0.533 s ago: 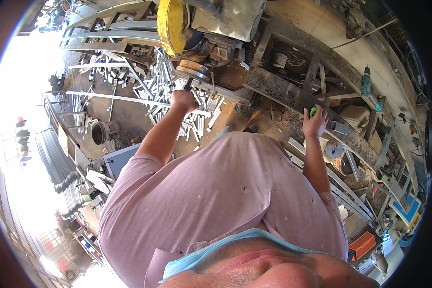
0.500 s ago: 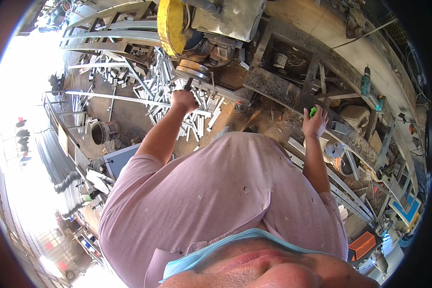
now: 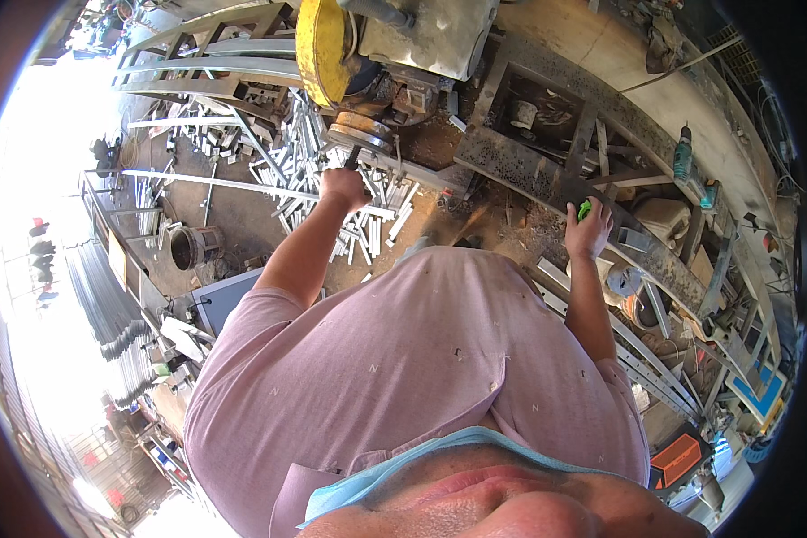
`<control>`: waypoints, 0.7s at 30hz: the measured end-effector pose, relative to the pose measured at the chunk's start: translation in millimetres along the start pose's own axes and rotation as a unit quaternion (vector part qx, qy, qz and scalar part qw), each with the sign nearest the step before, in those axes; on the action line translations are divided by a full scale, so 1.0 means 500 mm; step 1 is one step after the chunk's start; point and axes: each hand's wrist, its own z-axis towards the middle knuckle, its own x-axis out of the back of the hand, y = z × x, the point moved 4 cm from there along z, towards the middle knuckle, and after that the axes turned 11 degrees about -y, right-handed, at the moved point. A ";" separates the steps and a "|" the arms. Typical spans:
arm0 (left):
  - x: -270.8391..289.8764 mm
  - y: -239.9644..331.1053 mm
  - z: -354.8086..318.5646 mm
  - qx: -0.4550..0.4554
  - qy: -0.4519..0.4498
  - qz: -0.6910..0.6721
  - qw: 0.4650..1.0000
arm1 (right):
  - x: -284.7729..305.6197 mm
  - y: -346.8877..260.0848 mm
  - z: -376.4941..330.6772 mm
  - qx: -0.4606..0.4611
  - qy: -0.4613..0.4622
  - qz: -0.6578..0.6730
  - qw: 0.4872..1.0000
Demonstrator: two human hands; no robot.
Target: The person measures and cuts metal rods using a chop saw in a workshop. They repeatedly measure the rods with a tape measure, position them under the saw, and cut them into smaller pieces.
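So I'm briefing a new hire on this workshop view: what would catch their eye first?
Probably the big yellow guard of the cutting machine at the top, with the left hand gripping a dark handle just below it. Next, the heap of short cut metal pieces around that hand, and the right hand on the rusty bench by a small bright green object.

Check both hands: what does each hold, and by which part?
Left hand is closed round a dark handle by the yellow-guarded machine. Right hand grips a small green object on the long metal bar; which part cannot be told.
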 end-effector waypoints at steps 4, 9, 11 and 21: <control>-0.002 -0.001 0.003 -0.003 0.007 -0.004 1.000 | 0.001 -0.001 0.001 0.004 0.000 0.002 1.000; -0.001 0.000 0.002 -0.002 0.007 -0.005 1.000 | 0.002 -0.002 0.000 0.005 0.000 0.001 1.000; 0.000 -0.001 0.000 -0.002 0.005 -0.008 1.000 | 0.002 -0.002 0.000 0.004 0.000 0.008 1.000; 0.002 0.000 -0.005 0.000 0.002 -0.010 1.000 | -0.002 0.000 0.000 0.011 0.006 -0.002 1.000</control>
